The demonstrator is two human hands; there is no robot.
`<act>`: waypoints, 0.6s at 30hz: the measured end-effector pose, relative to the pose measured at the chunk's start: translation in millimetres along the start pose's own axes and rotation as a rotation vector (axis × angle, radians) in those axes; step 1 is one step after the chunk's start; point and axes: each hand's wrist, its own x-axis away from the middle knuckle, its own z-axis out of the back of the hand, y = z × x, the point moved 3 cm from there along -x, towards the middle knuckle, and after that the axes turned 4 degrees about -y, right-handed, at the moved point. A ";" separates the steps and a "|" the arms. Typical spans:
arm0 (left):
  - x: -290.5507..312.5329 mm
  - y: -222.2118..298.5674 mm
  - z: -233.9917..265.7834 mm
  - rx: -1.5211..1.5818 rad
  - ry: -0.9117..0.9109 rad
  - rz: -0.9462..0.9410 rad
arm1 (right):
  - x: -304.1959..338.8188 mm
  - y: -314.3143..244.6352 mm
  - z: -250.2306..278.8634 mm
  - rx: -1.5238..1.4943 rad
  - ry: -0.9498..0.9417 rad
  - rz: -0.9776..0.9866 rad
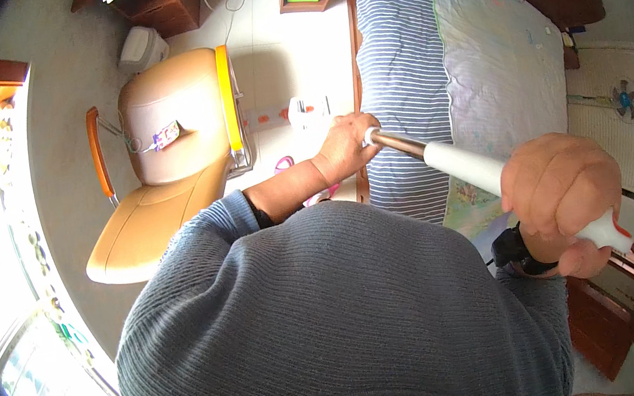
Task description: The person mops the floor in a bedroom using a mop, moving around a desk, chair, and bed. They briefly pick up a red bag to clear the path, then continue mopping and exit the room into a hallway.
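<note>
A long-handled mop slants across my front, with a white grip [467, 166] and a metal pole [403, 143]. My right hand [561, 183] is wrapped round the white grip near its top end, a dark watch on that wrist. Lower on the pole, my left hand [350, 145] is closed round it beside a white collar. Beyond my left hand, a flat white mop head [309, 111] with orange-red marks lies on the floor between the chair and the bed. The join between pole and head is hidden behind my left hand.
A tan armchair [191, 184] stands at the left with a small purple packet [165, 136] on it. To the right is a bed with a blue-striped sheet [400, 67]. Pink slippers [283, 165] lie near my feet. A white bin [142, 48] and a cable [235, 2] are farther off.
</note>
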 end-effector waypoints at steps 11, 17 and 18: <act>-83.5 -22.0 25.3 0.043 0.182 -0.218 | -0.9 -6.9 9.7 0.258 0.431 0.020; -159.8 -98.8 24.4 0.017 0.205 -0.231 | -0.5 61.7 15.0 0.350 0.740 0.019; -173.6 -115.3 23.4 0.005 0.173 -0.209 | -0.2 77.7 18.4 0.428 0.804 -0.022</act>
